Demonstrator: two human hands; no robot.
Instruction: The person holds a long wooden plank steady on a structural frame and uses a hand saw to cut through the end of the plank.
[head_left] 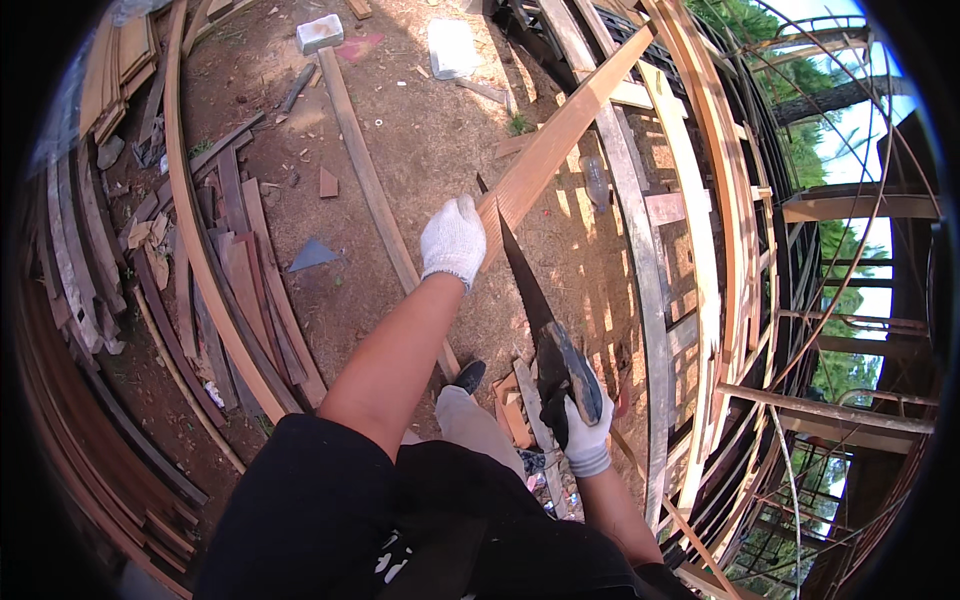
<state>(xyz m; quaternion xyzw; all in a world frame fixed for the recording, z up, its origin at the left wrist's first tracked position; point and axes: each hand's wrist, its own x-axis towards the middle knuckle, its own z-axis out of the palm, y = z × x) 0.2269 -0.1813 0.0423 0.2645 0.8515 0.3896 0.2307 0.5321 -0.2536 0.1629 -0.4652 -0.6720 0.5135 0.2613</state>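
Observation:
My left hand (454, 240), in a white knit glove, is closed on the near end of a brown wooden plank (562, 140). The plank slants up to the right, its far part lying over a long grey beam. In my right hand (590, 440), also gloved, is the dark handle of a handsaw (530, 290). The saw's blade tapers toward the plank and meets it just right of my left hand. A thin dark tip shows beyond the plank's other edge, so part of the blade is hidden by the wood.
Long boards (215, 290) and scrap wood are piled on the left. A narrow beam (365, 165) lies on the dirt ahead. To the right runs a stack of timber (725, 170). White blocks (320, 34), a plastic bottle (595, 183) and a blue-grey scrap (315, 255) lie around.

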